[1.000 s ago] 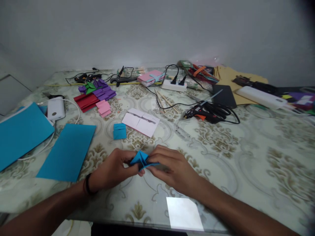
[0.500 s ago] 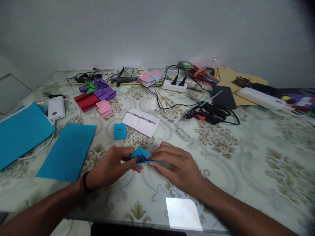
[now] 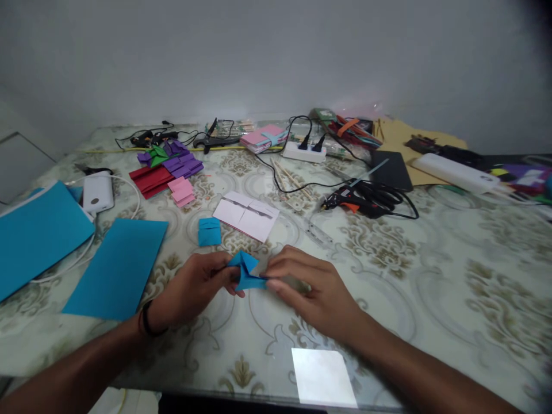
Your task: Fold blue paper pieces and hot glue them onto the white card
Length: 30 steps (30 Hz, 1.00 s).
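Observation:
Between my two hands is a small piece of folded blue paper [image 3: 248, 275], raised and partly spread at its folds. My left hand [image 3: 200, 284] pinches its left side between thumb and fingers. On the right edge, the thumb and fingertips of my right hand [image 3: 308, 284] grip the same paper. Just beyond lies a small folded blue square [image 3: 209, 232], with a white folded paper [image 3: 246, 215] to its right. A large blue sheet [image 3: 118, 267] lies left of my left hand.
More blue sheets [image 3: 43, 236] and a white power bank [image 3: 98, 191] are at the left. Red folded paper [image 3: 150, 179] and purple pieces [image 3: 185, 161] lie behind. A glue gun [image 3: 353, 198] with coiled cable sits right of centre, near a white power strip [image 3: 304, 152].
The folded blue paper has opened up between my hands, its pointed flap now standing higher. My fingers have shifted slightly while keeping hold of it.

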Tool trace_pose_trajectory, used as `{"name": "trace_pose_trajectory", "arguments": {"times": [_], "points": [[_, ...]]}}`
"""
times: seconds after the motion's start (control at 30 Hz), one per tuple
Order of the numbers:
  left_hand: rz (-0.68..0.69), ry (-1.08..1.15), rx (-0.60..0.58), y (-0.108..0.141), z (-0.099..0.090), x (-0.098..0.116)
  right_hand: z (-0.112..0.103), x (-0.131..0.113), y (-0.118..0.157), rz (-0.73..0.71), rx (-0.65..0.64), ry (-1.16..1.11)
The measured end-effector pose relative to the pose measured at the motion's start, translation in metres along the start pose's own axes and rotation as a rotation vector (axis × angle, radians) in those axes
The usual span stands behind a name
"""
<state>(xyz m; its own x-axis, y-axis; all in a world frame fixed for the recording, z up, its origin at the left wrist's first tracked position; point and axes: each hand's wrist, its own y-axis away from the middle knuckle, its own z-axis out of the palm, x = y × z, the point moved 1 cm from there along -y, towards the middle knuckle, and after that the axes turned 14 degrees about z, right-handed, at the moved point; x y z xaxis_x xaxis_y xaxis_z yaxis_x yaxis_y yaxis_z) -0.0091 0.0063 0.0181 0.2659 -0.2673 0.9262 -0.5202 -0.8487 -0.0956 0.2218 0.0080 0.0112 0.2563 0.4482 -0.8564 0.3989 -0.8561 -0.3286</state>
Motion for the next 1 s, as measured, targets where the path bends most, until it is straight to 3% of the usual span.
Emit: {"name": "trace_pose_trajectory", "arguments": {"times": [0.17,0.23,0.37,0.47,0.53,0.67,0.8,1.0], "points": [[0.104,-0.151,-0.087,0.0,0.0,-0.003,-0.003,0.001,0.0,0.16,0.011,0.057],[0.151,-0.174,-0.093,0.001,0.001,-0.005,-0.003,0.002,-0.001,0.211,-0.041,0.078],[0.19,-0.177,-0.133,0.003,0.005,-0.009,0.003,0.003,0.0,0.218,-0.183,0.055],[0.217,-0.21,-0.173,0.003,0.008,-0.01,0.006,0.004,0.001,0.209,-0.221,0.022],[0.283,-0.247,-0.101,0.003,0.009,-0.008,0.006,0.005,0.002,0.214,-0.207,0.017],[0.399,-0.354,0.153,0.005,0.002,0.002,0.003,0.009,0.0,0.258,-0.071,0.057],[0.476,-0.346,0.074,0.009,-0.002,0.013,0.001,0.011,0.0,0.311,0.023,0.034],[0.603,-0.479,-0.01,0.013,0.012,0.006,0.005,0.011,0.001,0.337,-0.008,-0.024]]}}
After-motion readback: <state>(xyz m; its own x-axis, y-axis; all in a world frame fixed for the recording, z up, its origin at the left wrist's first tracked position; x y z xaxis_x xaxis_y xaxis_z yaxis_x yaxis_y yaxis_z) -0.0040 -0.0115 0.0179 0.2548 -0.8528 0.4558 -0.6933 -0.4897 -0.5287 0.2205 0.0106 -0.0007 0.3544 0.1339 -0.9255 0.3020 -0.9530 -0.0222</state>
